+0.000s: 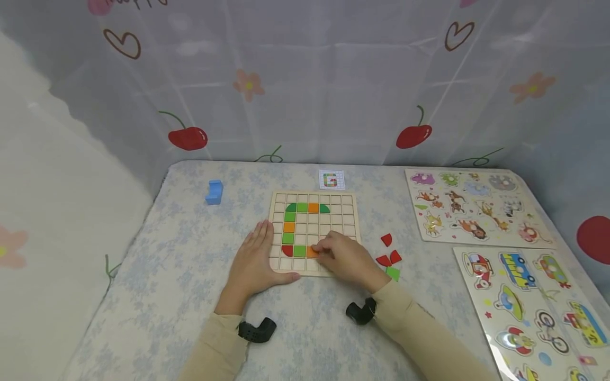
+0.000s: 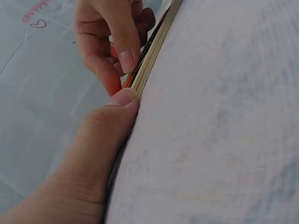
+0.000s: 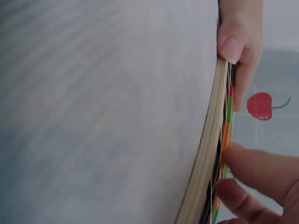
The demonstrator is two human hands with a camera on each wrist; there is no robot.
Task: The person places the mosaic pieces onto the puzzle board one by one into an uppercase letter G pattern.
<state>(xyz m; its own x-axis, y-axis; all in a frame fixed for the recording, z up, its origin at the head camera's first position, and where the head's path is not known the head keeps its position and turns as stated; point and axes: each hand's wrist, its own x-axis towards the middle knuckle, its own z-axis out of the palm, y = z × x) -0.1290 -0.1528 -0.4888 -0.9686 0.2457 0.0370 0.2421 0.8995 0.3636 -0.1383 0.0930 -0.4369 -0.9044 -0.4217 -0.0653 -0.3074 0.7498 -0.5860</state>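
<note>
A wooden grid board (image 1: pixel 340 222) lies on the table with green, orange and red tiles laid in a C-like line. My left hand (image 1: pixel 254 259) rests against its left side, fingers straight and thumb stretched along the near edge. With thumb and fingertips, my right hand (image 1: pixel 350 259) holds an orange square tile (image 1: pixel 311 252) at the board's lower row, right of a green square tile (image 1: pixel 299 251). The fingers partly cover the orange tile. In the right wrist view, fingertips touch the tiles along the board's face. Loose red quarter-round tiles (image 1: pixel 386 239) lie right of the board, beside a green tile (image 1: pixel 393 273).
A small pattern card (image 1: pixel 331 180) showing a G-like shape lies behind the board. The blue block (image 1: pixel 214 192) stands at the back left. On the right are an animal puzzle board (image 1: pixel 448 227) and a vehicle puzzle board (image 1: pixel 493 304). A printed curtain (image 1: pixel 310 106) hangs behind the table.
</note>
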